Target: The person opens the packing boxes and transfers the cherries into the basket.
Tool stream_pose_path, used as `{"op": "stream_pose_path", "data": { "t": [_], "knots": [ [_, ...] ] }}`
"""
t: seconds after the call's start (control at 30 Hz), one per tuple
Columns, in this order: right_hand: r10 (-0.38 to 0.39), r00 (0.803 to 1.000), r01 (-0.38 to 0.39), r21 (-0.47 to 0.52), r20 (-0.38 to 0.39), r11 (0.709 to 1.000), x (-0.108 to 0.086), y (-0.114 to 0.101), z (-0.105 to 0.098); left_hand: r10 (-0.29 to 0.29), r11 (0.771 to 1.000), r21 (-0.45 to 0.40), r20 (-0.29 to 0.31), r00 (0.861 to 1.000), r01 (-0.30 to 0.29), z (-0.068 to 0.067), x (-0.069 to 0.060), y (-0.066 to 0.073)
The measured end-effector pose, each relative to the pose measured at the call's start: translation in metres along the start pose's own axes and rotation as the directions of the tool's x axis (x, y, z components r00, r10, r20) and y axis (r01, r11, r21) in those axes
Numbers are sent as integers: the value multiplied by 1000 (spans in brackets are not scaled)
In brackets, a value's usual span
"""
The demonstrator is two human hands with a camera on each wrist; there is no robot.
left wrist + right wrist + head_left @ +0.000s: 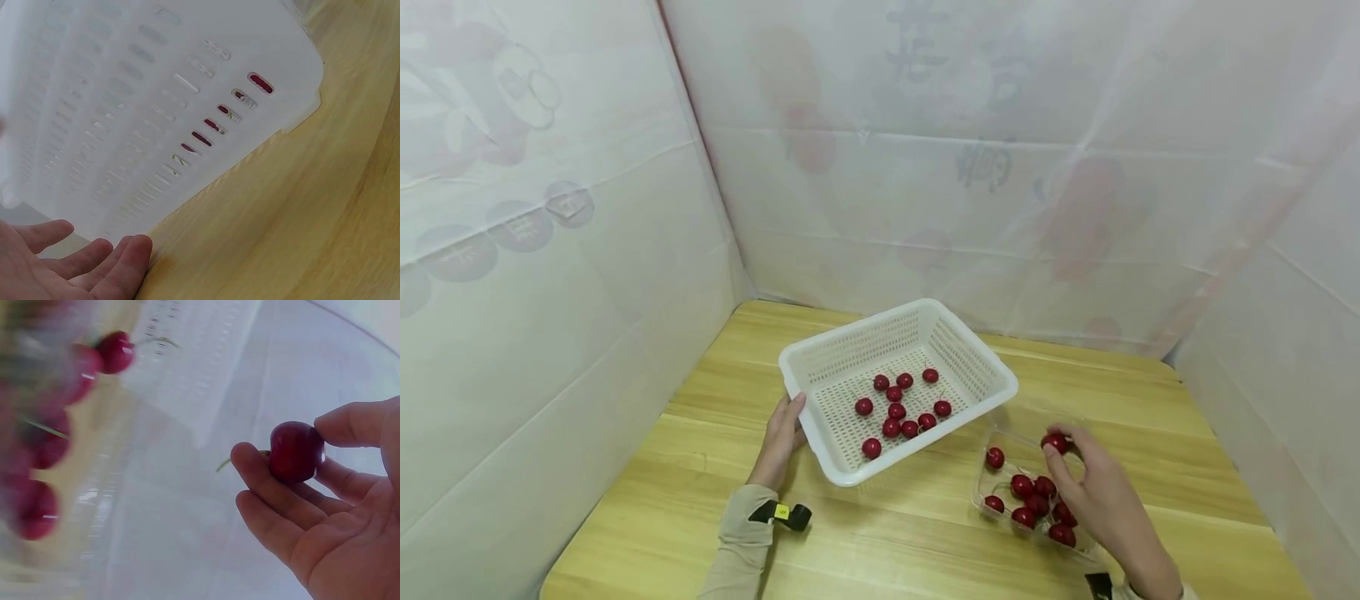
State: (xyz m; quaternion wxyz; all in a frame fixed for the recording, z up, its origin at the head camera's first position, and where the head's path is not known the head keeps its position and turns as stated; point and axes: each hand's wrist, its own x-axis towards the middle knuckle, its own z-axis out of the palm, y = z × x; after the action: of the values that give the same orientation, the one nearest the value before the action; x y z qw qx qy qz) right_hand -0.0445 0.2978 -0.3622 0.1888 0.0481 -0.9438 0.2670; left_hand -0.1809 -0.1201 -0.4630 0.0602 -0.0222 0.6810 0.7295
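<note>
A white perforated basket holds several dark red cherries on its floor. At its left end my left hand grips the rim, thumb over the edge; in the left wrist view the fingers of that hand lie by the basket wall. My right hand pinches one cherry above a clear plastic box with several more cherries. In the right wrist view that cherry, its stem showing, sits between thumb and fingers of the right hand.
The wooden table carries the basket left of the box. White printed sheets rise behind the table and along both sides. A black strap with a small device is on the left wrist.
</note>
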Motion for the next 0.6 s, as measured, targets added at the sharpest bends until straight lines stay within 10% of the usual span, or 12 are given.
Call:
{"op": "stream_pose_path", "data": {
  "t": [0.2, 0.6],
  "knots": [
    [-159, 987, 160, 5, -22, 987, 36, -11, 2, -37, 999, -8, -21, 999, 37, 0, 0, 2],
    [-290, 941, 265, 151, 175, 952, 93, -45, 54, -25, 1000, -18, -10, 1000, 25, 1, 0, 2]
  ]
}}
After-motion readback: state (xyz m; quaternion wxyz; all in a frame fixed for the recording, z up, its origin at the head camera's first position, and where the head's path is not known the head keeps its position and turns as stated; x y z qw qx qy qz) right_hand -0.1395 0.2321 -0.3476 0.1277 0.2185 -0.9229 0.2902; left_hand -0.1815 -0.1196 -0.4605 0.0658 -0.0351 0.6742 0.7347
